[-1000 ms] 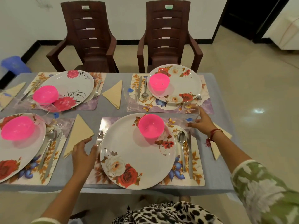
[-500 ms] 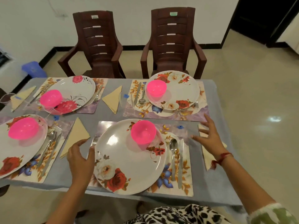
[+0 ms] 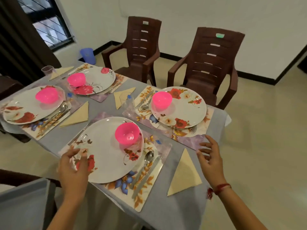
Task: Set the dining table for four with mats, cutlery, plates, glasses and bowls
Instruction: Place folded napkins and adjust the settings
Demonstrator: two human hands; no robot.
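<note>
From my remote seat, I take the nearest round white plate with red roses (image 3: 108, 150) as my anchor. It sits on a rectangular floral mat (image 3: 142, 193) on the grey-clothed table (image 3: 182, 213), with a bright pink plastic bowl (image 3: 127, 133) on its far side. A steel spoon (image 3: 147, 159) and knife (image 3: 149, 173) lie just right of the plate, a fork (image 3: 81, 131) just left, and a cream triangular folded napkin (image 3: 184, 173) lies further right. A clear glass (image 3: 162, 145) stands faintly beyond the spoon. My left hand (image 3: 73, 166) hangs over the plate's near-left rim, fingers loose and gripping nothing; I cannot tell whether they touch. My right hand (image 3: 210, 156) hovers right of the plate, past the napkin's tip, fingers spread and empty. Three more floral plates (image 3: 179, 107) (image 3: 33, 105) (image 3: 94, 80) lie beyond and to the left, each with a pink bowl, mat and cutlery. I make out glasses at some of these places but not surely all. I judge the setting nearly done, with only straightening left.
</note>
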